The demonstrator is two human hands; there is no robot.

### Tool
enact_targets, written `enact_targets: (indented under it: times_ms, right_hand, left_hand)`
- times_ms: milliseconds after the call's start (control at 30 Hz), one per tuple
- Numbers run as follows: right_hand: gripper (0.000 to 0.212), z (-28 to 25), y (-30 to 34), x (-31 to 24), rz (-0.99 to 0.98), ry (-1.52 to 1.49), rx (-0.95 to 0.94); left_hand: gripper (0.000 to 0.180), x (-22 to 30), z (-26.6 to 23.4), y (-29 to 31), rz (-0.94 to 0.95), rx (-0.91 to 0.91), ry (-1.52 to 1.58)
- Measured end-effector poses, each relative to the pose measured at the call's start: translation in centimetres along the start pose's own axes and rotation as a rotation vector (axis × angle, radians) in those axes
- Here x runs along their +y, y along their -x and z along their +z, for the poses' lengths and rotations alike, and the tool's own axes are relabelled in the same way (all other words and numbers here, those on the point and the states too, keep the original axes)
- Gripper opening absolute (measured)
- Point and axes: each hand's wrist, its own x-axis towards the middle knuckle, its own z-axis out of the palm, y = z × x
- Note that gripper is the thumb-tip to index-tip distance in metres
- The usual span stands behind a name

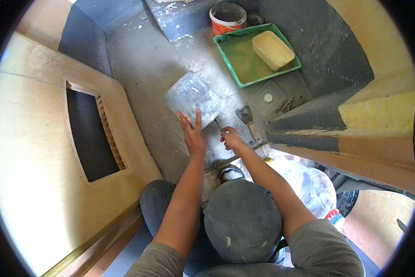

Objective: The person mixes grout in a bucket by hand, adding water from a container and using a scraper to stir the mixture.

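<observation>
A cloudy clear plastic container (192, 96) is in front of me above the grey floor. My left hand (194, 137) holds its near edge, fingers extended and spread apart along the plastic. By the container's near right corner, my right hand (230, 138) is closed around a thin dark tool (218, 123). The tool's tip points at that corner; its exact kind is too small to make out. Just right of my right hand lies a paint scraper (248, 122) with a wide blade and a light handle.
Beyond the scraper is a clear lid (266, 99) with a white round piece. A green tray (237, 60) of murky liquid holds a yellowish tub (273, 50). An orange bucket (227, 21) stands behind. Walls flank me; the left one (36, 115) has a rectangular opening.
</observation>
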Motion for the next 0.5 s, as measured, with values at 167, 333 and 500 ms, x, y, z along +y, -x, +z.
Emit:
enact_targets:
  times_ms: [167, 333, 500]
  right_hand:
    - [0.031, -0.5, -0.1, 0.4, -0.007, 0.027, 0.019]
    - [0.021, 0.5, 1.2, -2.0, -0.152, 0.068, 0.160]
    - [0.027, -4.4, 3.3, -8.4, -0.650, -0.115, 0.418]
  left_hand:
    - [0.094, -2.5, -1.5, -5.7, -0.181, 0.125, 0.183]
    - [0.067, -5.5, -4.3, -10.2, -0.323, 0.285, 0.597]
    - [0.058, 0.4, -4.6, -8.7, -0.815, 0.110, 1.015]
